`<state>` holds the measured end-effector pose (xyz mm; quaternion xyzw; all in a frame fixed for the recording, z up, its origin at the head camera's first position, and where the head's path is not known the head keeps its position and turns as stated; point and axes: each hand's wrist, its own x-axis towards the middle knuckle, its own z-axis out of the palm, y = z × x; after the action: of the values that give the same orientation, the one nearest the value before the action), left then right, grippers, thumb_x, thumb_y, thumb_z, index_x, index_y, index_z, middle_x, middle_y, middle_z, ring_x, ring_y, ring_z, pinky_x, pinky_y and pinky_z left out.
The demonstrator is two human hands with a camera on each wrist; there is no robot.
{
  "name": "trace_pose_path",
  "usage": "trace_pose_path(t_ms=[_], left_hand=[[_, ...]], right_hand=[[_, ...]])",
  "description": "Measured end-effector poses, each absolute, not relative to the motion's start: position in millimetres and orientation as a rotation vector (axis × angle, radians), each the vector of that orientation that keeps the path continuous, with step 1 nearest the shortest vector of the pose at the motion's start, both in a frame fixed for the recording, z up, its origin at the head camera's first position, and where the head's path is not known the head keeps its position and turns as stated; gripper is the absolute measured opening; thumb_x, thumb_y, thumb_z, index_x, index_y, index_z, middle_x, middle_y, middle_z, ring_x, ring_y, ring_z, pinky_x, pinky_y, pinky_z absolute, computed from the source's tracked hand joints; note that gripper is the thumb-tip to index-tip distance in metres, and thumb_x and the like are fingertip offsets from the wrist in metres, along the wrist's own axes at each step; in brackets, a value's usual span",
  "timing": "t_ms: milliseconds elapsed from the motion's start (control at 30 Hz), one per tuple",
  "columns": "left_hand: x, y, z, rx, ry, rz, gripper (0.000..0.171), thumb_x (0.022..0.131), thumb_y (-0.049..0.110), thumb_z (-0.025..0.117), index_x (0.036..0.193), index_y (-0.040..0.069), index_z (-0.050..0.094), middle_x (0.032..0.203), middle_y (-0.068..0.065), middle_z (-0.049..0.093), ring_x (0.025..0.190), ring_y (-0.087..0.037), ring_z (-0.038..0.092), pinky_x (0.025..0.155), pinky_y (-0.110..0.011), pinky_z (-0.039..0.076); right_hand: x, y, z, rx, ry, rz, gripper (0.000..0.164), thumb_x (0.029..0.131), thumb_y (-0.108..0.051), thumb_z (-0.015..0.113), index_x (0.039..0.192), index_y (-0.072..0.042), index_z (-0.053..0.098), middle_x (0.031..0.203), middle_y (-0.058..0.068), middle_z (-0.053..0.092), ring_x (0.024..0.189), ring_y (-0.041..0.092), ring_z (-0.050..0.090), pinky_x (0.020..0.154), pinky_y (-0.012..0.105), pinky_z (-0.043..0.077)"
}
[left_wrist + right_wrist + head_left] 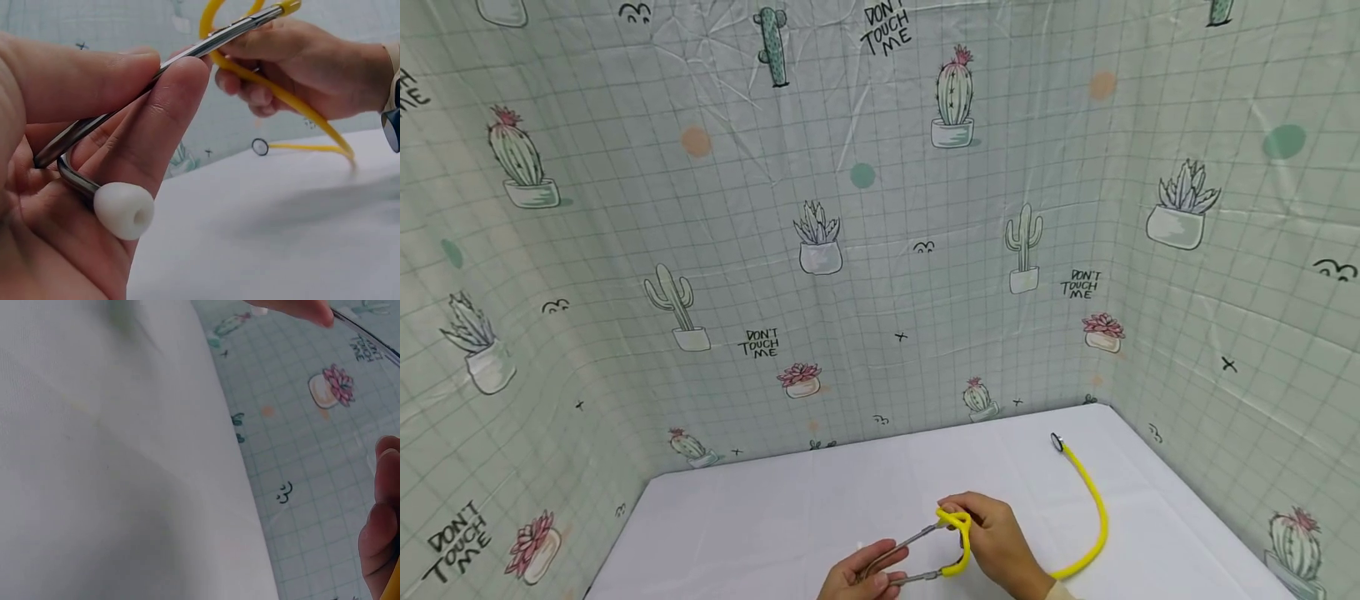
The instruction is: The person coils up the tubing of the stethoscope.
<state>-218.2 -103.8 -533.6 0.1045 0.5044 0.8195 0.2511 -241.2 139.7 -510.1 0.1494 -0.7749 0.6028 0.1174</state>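
A stethoscope with yellow tubing [1103, 517] is held between both hands low in the head view. My left hand [859, 575] pinches its metal ear tubes [219, 39] between thumb and fingers. One white ear tip [125, 211] lies over the left palm. On the right, my right hand [998, 535] grips the yellow tubing near the fork, where it loops beside the fingers. From that hand the tubing curves round over the table to the round chest piece [1057, 442] at the back right. In the right wrist view, only fingertips [387, 478] and a bit of yellow show at the right edge.
A white table [760, 508] lies under the hands. Around its back and sides hangs a pale green gridded cloth [895, 292] printed with cacti and lettering. A dark band sits on the right wrist [390, 128].
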Motion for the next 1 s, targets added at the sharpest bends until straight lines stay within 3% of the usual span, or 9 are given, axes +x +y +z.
trace_pose_path(t_ms=[233,433,733,900,1000], left_hand=[[-218.7,-101.4,-530.5,0.253,1.34,2.273,0.057,0.091,0.008,0.059,0.138,-0.011,0.032,0.128,-0.019,0.052,0.114,-0.028,0.054,0.092,-0.031,0.047],[-219.6,-99.2,-530.0,0.26,1.332,2.295,0.055,0.09,0.006,0.058,0.137,-0.011,0.033,0.128,-0.018,0.053,0.114,-0.029,0.053,0.093,-0.032,0.046],[-223.1,-91.0,-524.0,0.298,1.28,2.359,0.05,0.091,0.007,0.059,0.135,-0.007,0.04,0.127,-0.018,0.054,0.108,-0.023,0.059,0.093,-0.03,0.046],[-226.3,-84.4,-519.1,0.328,1.279,2.36,0.052,0.092,0.009,0.057,0.137,-0.008,0.036,0.129,-0.019,0.052,0.109,-0.023,0.058,0.094,-0.029,0.045],[-227.0,-81.6,-517.2,0.303,1.264,2.391,0.053,0.092,0.008,0.057,0.137,-0.009,0.035,0.128,-0.019,0.052,0.11,-0.025,0.057,0.093,-0.029,0.045]], right_hand=[[-233.4,131.6,-518.9,0.491,-2.339,1.71,0.026,0.097,-0.027,0.05,0.106,-0.007,0.064,0.077,0.001,0.062,0.059,0.013,0.057,0.053,0.025,0.053],[-233.2,126.9,-522.0,0.421,-2.371,1.714,0.036,0.097,-0.034,0.047,0.086,-0.004,0.063,0.073,0.002,0.061,0.058,0.01,0.055,0.048,0.024,0.05],[-232.1,115.5,-513.8,0.231,-2.407,1.764,0.04,0.095,-0.045,0.045,0.081,-0.011,0.06,0.067,-0.001,0.058,0.051,0.012,0.055,0.046,0.025,0.05],[-230.6,114.7,-512.7,0.132,-2.394,1.765,0.043,0.095,-0.045,0.046,0.092,-0.007,0.065,0.066,0.001,0.058,0.048,0.012,0.054,0.041,0.024,0.045],[-229.7,116.4,-516.9,0.116,-2.383,1.838,0.045,0.094,-0.043,0.049,0.101,-0.001,0.065,0.069,0.002,0.06,0.053,0.013,0.056,0.043,0.024,0.047]])
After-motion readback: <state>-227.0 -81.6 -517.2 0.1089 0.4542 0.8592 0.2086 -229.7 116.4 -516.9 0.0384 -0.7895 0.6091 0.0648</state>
